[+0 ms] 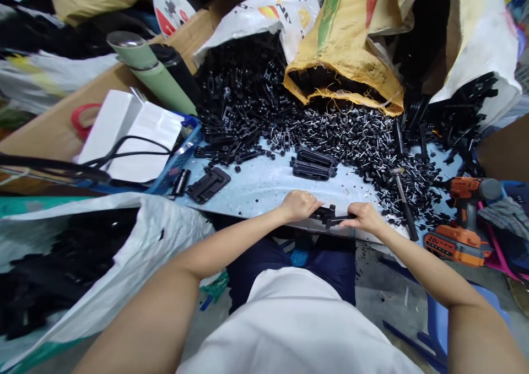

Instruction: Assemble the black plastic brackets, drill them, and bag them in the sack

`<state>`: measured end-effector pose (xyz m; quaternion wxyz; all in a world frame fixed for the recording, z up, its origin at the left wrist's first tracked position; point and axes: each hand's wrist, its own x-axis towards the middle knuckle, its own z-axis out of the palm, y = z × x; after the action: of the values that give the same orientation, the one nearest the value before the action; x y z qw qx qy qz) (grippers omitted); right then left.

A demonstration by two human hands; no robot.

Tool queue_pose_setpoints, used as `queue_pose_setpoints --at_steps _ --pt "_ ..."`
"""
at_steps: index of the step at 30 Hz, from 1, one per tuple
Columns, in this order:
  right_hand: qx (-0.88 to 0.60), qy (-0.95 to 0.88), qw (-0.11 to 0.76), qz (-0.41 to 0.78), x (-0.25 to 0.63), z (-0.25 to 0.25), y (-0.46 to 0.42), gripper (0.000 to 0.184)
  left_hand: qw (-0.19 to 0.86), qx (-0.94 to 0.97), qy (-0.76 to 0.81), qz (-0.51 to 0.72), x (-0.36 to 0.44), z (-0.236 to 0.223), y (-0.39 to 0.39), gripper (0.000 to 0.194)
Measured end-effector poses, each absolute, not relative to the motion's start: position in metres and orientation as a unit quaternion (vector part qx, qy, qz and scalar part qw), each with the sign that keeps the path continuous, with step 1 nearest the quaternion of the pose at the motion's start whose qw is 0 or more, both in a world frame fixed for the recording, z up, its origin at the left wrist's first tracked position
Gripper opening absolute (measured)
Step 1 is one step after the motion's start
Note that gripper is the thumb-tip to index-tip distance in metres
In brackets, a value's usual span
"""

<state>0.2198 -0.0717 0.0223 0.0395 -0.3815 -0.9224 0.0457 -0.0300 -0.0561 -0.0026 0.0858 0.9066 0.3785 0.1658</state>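
Observation:
Between my two hands, at the table's front edge, is a black plastic part [329, 216] with a short upright piece in its middle. My left hand [301, 205] is closed round its left end. The fingers of my right hand [363, 218] pinch its right end, where a narrow black bar sticks out. The fingertips hide both ends. Just beyond my hands, a few long black plastic pieces [314, 164] lie side by side on the light blue tabletop [264, 184]. A flat black plate-like part [209, 185] rests to the left.
Behind are a heap of black plastic parts [235, 98] and a pile of black-headed metal pins [343, 134] under a yellow sack [347, 43]. To the right are a hammer [405, 206] and an orange cordless drill [463, 220]. A blue basket [182, 148] and a white sack [165, 236] stand left.

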Motion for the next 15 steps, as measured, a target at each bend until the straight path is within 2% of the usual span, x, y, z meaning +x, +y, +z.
queue_pose_setpoints --at_steps 3,7,10,13,15 --pt "-0.411 -0.908 -0.017 0.073 0.205 0.035 -0.079 0.066 0.084 0.886 0.429 0.155 -0.027 -0.001 -0.055 0.056" --pt "-0.473 -0.877 -0.077 -0.007 0.178 0.049 -0.084 0.059 0.091 0.847 0.516 0.094 -0.018 0.01 -0.061 0.06" --pt "-0.403 -0.911 -0.07 -0.055 0.163 0.056 -0.081 0.053 0.113 0.836 0.53 0.08 -0.014 0.02 -0.067 0.061" --pt "-0.321 -0.943 -0.078 -0.051 0.159 0.058 -0.073 0.041 0.122 0.842 0.522 0.061 -0.012 0.025 -0.073 0.059" --pt "-0.287 -0.954 -0.075 -0.038 0.161 0.058 -0.07 0.04 0.117 0.843 0.522 0.049 -0.011 0.024 -0.075 0.057"
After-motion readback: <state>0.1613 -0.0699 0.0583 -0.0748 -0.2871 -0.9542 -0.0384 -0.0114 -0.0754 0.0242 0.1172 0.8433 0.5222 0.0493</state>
